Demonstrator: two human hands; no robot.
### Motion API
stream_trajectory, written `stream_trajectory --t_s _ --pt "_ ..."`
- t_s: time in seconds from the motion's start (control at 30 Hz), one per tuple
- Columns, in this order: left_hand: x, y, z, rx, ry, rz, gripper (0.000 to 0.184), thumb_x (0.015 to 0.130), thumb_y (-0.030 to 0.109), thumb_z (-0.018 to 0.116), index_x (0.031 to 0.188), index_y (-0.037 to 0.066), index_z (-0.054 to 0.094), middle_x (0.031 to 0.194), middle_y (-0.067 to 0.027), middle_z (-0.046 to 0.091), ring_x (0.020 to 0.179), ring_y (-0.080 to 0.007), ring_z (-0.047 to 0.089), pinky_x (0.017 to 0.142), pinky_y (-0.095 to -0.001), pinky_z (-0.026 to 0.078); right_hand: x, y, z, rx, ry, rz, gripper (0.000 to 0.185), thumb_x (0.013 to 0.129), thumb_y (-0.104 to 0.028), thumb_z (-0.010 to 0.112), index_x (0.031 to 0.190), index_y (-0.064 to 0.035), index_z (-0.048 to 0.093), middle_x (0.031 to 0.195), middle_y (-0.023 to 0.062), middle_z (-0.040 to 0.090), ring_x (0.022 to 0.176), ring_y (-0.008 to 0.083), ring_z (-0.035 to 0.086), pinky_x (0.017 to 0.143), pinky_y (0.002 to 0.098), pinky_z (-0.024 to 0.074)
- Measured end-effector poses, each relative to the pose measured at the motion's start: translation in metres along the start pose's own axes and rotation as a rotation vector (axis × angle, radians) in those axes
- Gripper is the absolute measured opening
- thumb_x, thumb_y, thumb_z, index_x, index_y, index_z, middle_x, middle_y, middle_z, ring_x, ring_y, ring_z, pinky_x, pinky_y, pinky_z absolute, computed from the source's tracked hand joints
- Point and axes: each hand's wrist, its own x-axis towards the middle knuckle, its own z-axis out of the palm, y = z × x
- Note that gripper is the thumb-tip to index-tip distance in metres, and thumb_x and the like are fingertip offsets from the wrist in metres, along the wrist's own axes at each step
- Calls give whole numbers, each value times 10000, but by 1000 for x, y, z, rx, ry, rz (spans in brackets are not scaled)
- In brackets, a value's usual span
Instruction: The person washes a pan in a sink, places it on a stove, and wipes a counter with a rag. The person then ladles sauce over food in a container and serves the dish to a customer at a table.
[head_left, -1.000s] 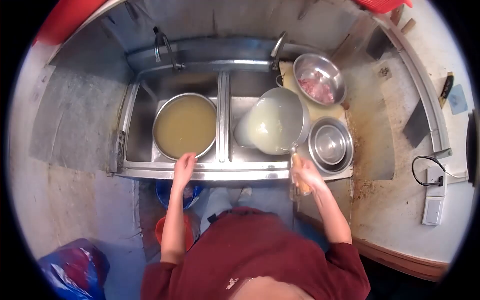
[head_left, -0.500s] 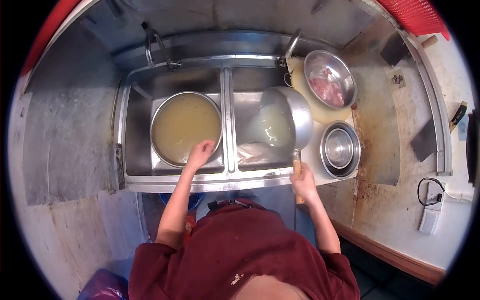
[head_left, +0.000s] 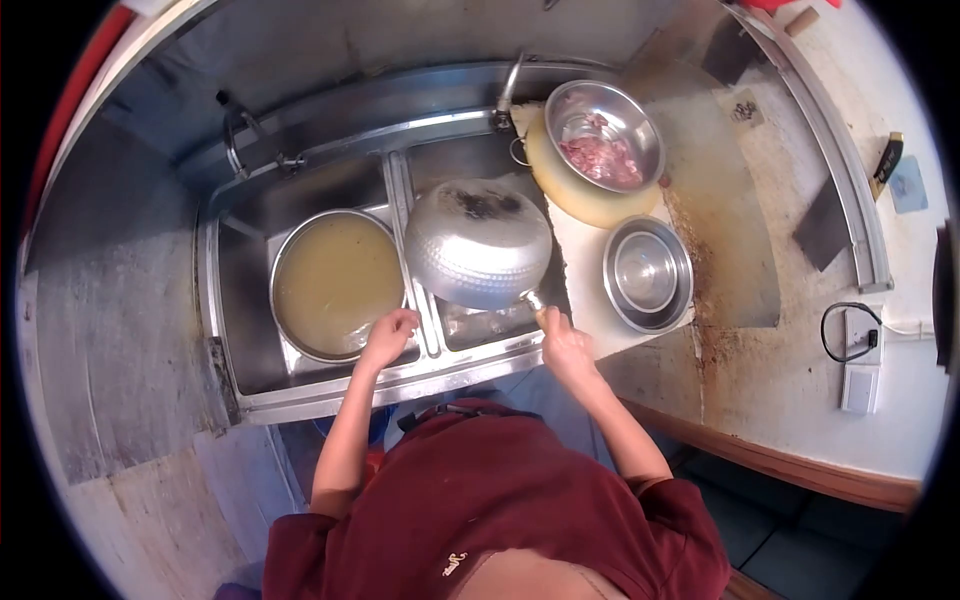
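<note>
Holding a metal pot [head_left: 478, 250] turned over above the right sink [head_left: 450, 160], with its blackened base up and its dimpled side toward the near edge. Gripping the handle [head_left: 533, 299] at the pot's near right with the right grip [head_left: 568, 350], closed round it. Holding the left grip [head_left: 390, 337] at the near right edge of a round pan [head_left: 274, 285], fingers partly curled; cannot tell whether touching the rim or holding anything. In the left sink [head_left: 240, 275], next to the divider [head_left: 397, 180], the pan, full of cloudy yellowish liquid [head_left: 335, 280]. On the counter [head_left: 590, 290] to the right: far, on a round yellow board [head_left: 580, 207], a metal bowl [head_left: 632, 120] with pink meat [head_left: 600, 160]; nearer, a small bowl [head_left: 645, 270] inside a large bowl [head_left: 658, 322].
</note>
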Motion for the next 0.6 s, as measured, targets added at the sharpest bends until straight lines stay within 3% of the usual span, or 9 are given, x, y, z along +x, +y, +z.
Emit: stream_trajectory --t_s 0.1,0.13,0.23,0.3,0.37,0.43,0.47,0.57,0.6 --pt "-6 36 19 77 -126 3 278 835 231 477 949 -4 573 793 -86 612 721 -151 560 664 -265 438 14 -7 -6 228 -17 -7 300 710 -57 490 983 -36 366 696 196 540 583 363 550 491 444 435" --pt "-9 57 27 17 -196 0 310 855 260 457 958 -11 568 783 -77 607 723 -147 556 668 -265 437 21 -11 -8 325 -17 1 286 728 -100 529 971 -28 398 679 147 548 522 288 556 480 392 440" --pt "-25 120 49 -84 -272 -34 410 892 342 389 1037 -19 518 888 -83 580 803 -148 541 726 -266 429 44 -33 -24 1003 -186 145 296 741 -137 564 956 21 436 763 142 557 617 242 556 566 345 451" --pt "-28 137 65 -216 -183 106 434 900 353 366 1101 -19 463 973 -75 553 862 -162 524 762 -264 418 54 -48 -19 1445 -293 248 291 789 -214 564 947 20 490 761 96 547 685 155 514 610 290 426" --pt "-30 149 74 -462 -55 -40 451 879 375 407 1095 -19 454 1008 -93 538 910 -168 522 777 -271 419 60 -60 14 1355 -216 183 328 864 -294 439 964 13 496 766 86 559 700 159 528 622 303 428" --pt "-22 153 78 -785 4 -231 460 860 391 441 1073 -16 467 978 -103 547 902 -170 533 772 -280 430 57 -80 16 1336 3 57 326 872 -281 394 949 15 506 759 156 574 708 235 567 630 348 437" --pt "-25 155 77 -918 29 -325 389 827 329 512 1025 -5 487 917 -103 558 842 -171 556 728 -290 455 53 -79 17 1194 4 15 282 870 -246 404 965 1 503 739 156 577 682 245 576 604 340 443" --pt "-22 141 68 -823 -81 -249 351 800 275 519 1012 -5 517 937 -103 568 871 -192 556 764 -300 443 42 -70 13 863 29 -147 193 852 -158 443 986 -35 507 684 166 575 616 284 587 539 333 453" --pt "-25 148 65 -898 -31 -308 247 766 196 532 935 15 541 846 -76 571 773 -164 560 662 -271 461 35 -65 3 816 39 -225 178 838 -138 463 977 -40 518 670 176 567 600 303 581 524 342 450"
